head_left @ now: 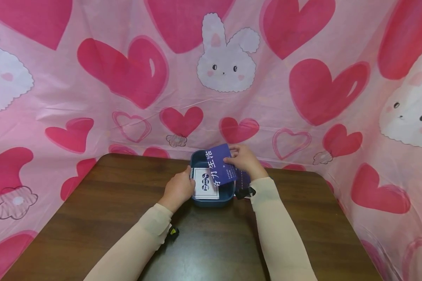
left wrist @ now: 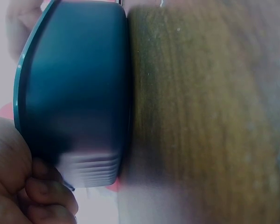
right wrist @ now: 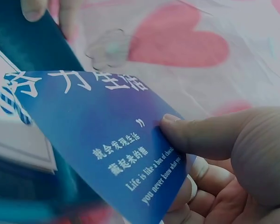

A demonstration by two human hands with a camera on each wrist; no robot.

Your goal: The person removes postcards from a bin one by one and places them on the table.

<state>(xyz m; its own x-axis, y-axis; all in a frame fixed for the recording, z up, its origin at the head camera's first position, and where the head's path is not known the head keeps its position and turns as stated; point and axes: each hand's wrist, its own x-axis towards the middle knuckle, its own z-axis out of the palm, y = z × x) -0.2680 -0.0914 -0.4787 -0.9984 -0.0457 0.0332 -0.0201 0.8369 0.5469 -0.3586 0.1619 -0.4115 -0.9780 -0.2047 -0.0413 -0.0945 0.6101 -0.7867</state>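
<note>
A dark blue plastic bin [head_left: 211, 203] stands on the table, its ribbed end showing in the left wrist view. My left hand [head_left: 178, 189] grips the bin's left rim, fingers curled against the outer wall [left wrist: 79, 93]. Between thumb and fingers, my right hand [head_left: 245, 159] pinches a blue-purple card [right wrist: 116, 135] with white Chinese lettering and a line of English. That card is tilted over the right part of the bin. Inside the bin lies a white card [head_left: 205, 192] with a dark border and a round-shaped dark print, partly covered by the blue card.
Just right of the bin, a dark purple printed item [head_left: 244, 180] lies partly hidden under my right wrist. The brown wooden table [head_left: 126, 199] reaches back to a pink curtain [head_left: 183, 93] with hearts and rabbits, close behind the bin.
</note>
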